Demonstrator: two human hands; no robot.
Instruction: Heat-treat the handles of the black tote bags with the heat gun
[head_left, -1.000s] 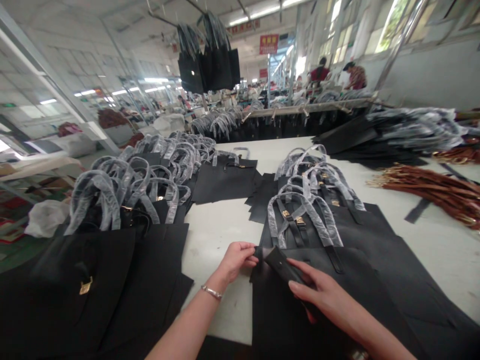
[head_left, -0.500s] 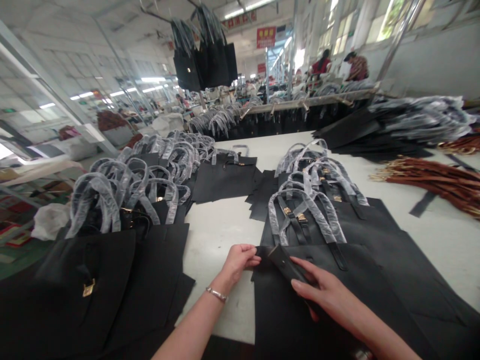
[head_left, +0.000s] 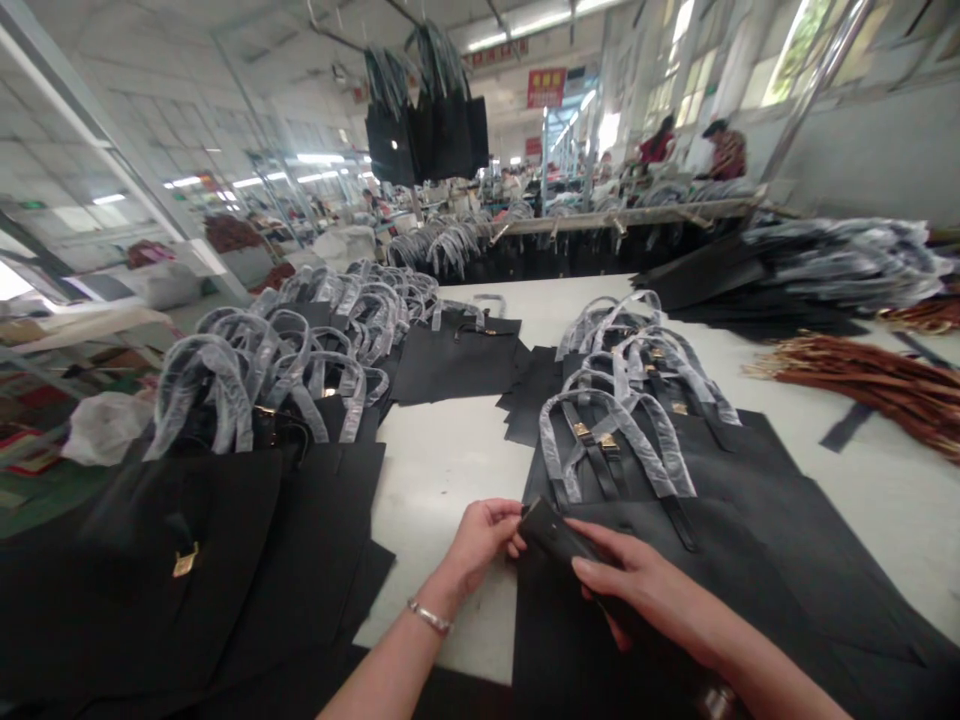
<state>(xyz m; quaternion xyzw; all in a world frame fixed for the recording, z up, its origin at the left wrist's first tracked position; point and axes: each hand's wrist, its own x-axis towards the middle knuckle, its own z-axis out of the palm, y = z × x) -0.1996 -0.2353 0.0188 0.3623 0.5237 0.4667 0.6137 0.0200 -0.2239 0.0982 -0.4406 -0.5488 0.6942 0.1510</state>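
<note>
Overhead, red banner (head_left: 545, 87) unreadable; both hands (head_left: 480, 535) pinch black strap (head_left: 551, 532).

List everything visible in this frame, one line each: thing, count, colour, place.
black strap piece: one, black, held between both hands at the near table edge.
flat bag panels: a stack, black, with plastic-wrapped handles, under the hands.
bags on the left: many, black, gold clasps, wrapped handles, left side of the table.
brown straps: a pile, brown, right side of the table.
table: one, white, centre.
hanging bags: several, black, overhead at the back.
people: at least two, far right background.
left hand: one, bracelet on the wrist, fingers pinching the strap's end.
right hand: one, lying along the strap.
</note>
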